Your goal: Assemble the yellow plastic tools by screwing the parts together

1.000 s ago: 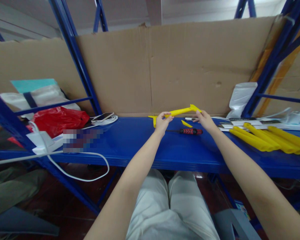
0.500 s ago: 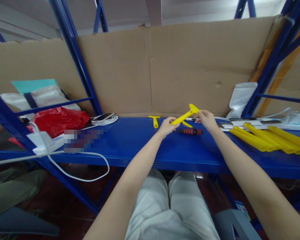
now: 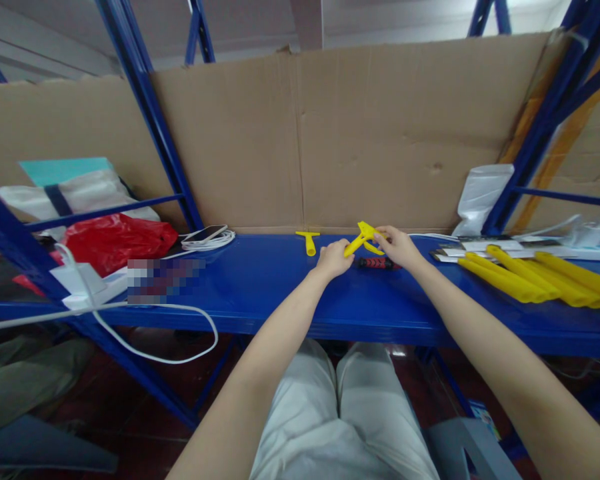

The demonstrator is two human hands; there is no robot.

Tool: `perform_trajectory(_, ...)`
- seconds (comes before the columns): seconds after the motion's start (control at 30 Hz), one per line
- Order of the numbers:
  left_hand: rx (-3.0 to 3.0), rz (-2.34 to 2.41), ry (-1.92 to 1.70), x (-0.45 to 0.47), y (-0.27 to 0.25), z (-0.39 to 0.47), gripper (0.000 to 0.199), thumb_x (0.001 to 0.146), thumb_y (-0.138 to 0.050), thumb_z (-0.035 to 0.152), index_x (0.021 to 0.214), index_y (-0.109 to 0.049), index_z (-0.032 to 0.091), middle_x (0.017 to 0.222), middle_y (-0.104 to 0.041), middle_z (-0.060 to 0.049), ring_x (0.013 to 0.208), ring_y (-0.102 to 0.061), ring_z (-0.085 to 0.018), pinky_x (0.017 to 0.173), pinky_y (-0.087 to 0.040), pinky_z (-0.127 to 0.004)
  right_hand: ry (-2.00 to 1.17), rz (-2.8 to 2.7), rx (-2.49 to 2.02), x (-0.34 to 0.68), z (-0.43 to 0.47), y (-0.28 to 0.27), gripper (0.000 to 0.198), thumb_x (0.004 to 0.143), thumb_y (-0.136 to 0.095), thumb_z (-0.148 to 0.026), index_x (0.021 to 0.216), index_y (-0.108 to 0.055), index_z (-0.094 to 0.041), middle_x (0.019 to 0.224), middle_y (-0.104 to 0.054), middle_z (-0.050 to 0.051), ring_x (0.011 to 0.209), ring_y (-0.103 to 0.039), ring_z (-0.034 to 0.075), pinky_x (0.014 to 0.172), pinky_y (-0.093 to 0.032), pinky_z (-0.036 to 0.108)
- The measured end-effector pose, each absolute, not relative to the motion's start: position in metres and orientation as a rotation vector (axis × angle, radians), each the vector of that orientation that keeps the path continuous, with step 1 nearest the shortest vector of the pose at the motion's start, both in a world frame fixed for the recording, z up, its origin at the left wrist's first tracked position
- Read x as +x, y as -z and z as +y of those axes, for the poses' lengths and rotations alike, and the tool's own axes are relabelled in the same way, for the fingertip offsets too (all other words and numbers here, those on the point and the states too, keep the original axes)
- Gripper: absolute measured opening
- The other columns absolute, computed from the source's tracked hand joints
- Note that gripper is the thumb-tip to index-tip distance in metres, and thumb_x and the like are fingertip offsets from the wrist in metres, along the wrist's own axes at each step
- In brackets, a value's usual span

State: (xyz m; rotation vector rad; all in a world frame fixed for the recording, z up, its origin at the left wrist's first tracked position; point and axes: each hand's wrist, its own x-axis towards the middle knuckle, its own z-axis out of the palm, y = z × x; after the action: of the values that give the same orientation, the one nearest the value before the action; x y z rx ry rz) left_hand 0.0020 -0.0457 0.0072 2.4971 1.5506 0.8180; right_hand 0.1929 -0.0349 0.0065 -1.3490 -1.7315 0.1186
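Both hands are up at the middle of the blue shelf (image 3: 260,287), working on one yellow plastic piece (image 3: 359,240). The left hand (image 3: 333,259) has its fingers curled around the lower end of the handle, and the right hand (image 3: 396,245) pinches the wide top end between thumb and fingertips. The piece hangs just above the shelf, tilted, low end to the left.

If you ask me, the way to handle this is to keep the left grip firm and let the right fingers do the fine work. It looks like light, smooth plastic that could twist or slip out of a pinch. Elbows in, small movements.

Right under the hands lies a screwdriver (image 3: 375,263) with a red and black grip, flat on the shelf. A second yellow T-shaped piece (image 3: 309,241) sits a little to the left, apart from the hands. Off to the right is a bundle of yellow tubes (image 3: 535,277), with a white bag (image 3: 481,197) behind them against the cardboard sheet (image 3: 330,133) that backs the shelf. To the left are a phone (image 3: 205,233) on a coil of white cable and a red bag (image 3: 115,239). Blue steel uprights frame it all.
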Motion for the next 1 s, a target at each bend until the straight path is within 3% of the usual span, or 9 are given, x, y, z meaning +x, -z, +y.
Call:
perform_trajectory(0.33,2.471,1.688,-0.852,0.002,-0.007,-0.043,0.028,0.088,-0.05,0.029,0.114,-0.057,0.022,0.117,-0.066,-0.006,0.112,-0.057,-0.022,0.095,-0.038,-0.037,-0.004,-1.875,-1.24,0.179,-0.045,-0.008,0.029,0.085,-0.055,-0.028,0.11,-0.063,-0.015,0.105,-0.07,0.012,0.095,-0.067,0.022,0.084,-0.052,0.037)
perform_trajectory(0.8,2.5,1.708,-0.886,0.0,-0.006,-0.041,0.03,0.091,-0.046,0.037,0.113,-0.058,0.021,0.116,-0.066,-0.008,0.11,-0.058,-0.023,0.094,-0.037,-0.039,0.006,-2.067,-1.12,0.175,-0.043,-0.005,0.028,0.087,-0.051,-0.033,0.106,-0.062,-0.017,0.102,-0.07,0.011,0.087,-0.067,0.021,0.081,-0.052,0.035)
perform_trajectory(1.0,2.489,1.747,-0.863,-0.001,-0.007,-0.042,0.027,0.091,-0.046,0.037,0.109,-0.06,0.022,0.114,-0.067,-0.007,0.11,-0.058,-0.022,0.096,-0.037,-0.039,-0.048,-2.093,-1.172,0.173,-0.045,-0.006,0.029,0.089,-0.045,-0.03,0.108,-0.062,-0.016,0.101,-0.071,0.011,0.092,-0.067,0.021,0.083,-0.051,0.035)
